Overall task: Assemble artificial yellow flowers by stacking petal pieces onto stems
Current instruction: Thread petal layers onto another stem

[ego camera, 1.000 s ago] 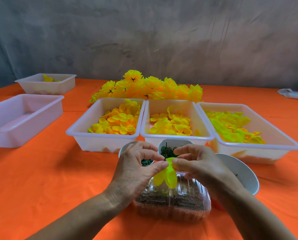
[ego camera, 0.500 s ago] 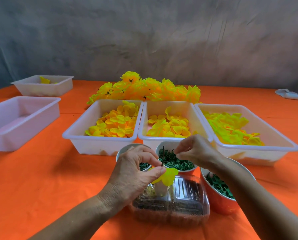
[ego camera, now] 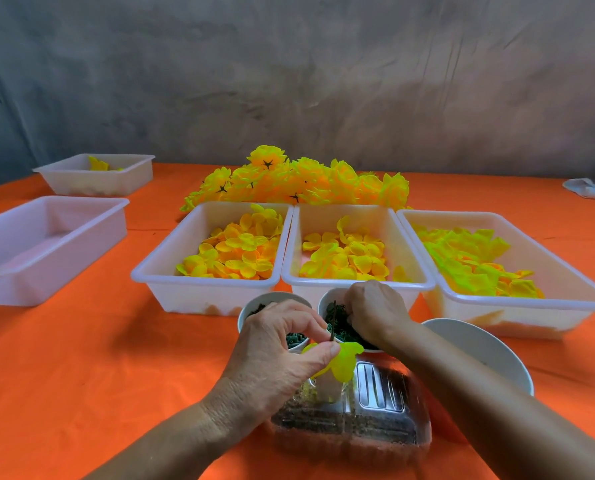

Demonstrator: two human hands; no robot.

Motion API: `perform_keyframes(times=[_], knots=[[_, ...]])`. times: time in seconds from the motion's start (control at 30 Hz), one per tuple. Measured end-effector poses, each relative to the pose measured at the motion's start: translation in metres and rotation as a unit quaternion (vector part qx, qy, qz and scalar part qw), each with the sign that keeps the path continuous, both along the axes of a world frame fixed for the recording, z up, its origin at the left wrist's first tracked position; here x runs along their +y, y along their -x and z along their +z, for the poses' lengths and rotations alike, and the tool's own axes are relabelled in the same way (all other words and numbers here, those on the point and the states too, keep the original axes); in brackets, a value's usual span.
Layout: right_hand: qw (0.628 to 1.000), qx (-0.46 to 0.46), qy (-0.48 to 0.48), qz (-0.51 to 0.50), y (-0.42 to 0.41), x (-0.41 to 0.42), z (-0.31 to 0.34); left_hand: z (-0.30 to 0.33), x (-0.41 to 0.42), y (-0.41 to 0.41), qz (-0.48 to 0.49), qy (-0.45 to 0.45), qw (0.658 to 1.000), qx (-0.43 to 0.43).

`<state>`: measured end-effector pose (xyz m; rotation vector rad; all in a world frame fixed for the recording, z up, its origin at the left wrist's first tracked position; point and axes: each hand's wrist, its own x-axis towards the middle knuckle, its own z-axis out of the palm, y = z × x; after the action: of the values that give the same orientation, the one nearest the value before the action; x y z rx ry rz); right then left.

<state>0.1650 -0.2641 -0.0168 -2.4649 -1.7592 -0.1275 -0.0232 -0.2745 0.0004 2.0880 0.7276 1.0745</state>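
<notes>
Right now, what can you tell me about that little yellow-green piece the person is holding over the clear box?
The petal piece is a small, thin cluster of rounded lobes, bright yellow-green, and looks like soft fabric or plastic. It droops downward from where the left hand pinches it between thumb and fingertips. A thin dark stem sticks up through its top. It hangs just above a clear plastic container; whether it touches the white part below it cannot be told. The right hand is away from it, reaching into a bowl of green bits.

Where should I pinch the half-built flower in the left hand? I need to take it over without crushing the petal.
Pinch the dark stem just above the yellow petal, coming from above. It stands bare and upright there, while the left hand pinches at the petal, which droops soft below.
</notes>
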Motion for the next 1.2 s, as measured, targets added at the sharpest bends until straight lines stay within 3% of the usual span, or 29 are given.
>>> perform_keyframes(times=[0.1,0.17,0.23,0.3,0.5,0.6,0.8,1.0,1.2], knots=[[0.994,0.081,-0.069,0.011,-0.005,-0.006,0.007,0.000,-0.001,0.000,0.000,-0.011,1.000,0.000],[0.965,0.234,-0.121,0.012,-0.008,-0.013,0.016,0.001,-0.001,-0.001,0.002,-0.016,1.000,0.000],[0.896,0.416,-0.156,0.004,-0.007,-0.024,0.023,0.001,-0.001,-0.001,0.005,-0.017,1.000,-0.004],[0.835,0.522,-0.175,0.015,-0.004,-0.035,0.027,0.001,-0.002,-0.002,0.008,-0.020,1.000,-0.007],[0.672,0.705,-0.223,0.026,0.014,-0.061,0.041,0.001,-0.004,-0.003,0.015,-0.018,1.000,-0.005],[0.625,0.743,-0.232,0.056,0.022,-0.074,0.051,0.001,-0.004,-0.002,0.014,-0.019,1.000,-0.004],[0.610,0.740,-0.265,0.100,0.038,-0.087,0.061,-0.001,-0.005,-0.002,0.022,-0.017,1.000,-0.004],[0.567,0.742,-0.334,0.132,0.054,-0.087,0.054,0.000,-0.006,-0.001,0.014,-0.001,1.000,-0.003],[0.603,0.704,-0.359,0.110,0.064,-0.087,0.048,0.001,-0.006,0.000,0.009,0.006,1.000,-0.011]])
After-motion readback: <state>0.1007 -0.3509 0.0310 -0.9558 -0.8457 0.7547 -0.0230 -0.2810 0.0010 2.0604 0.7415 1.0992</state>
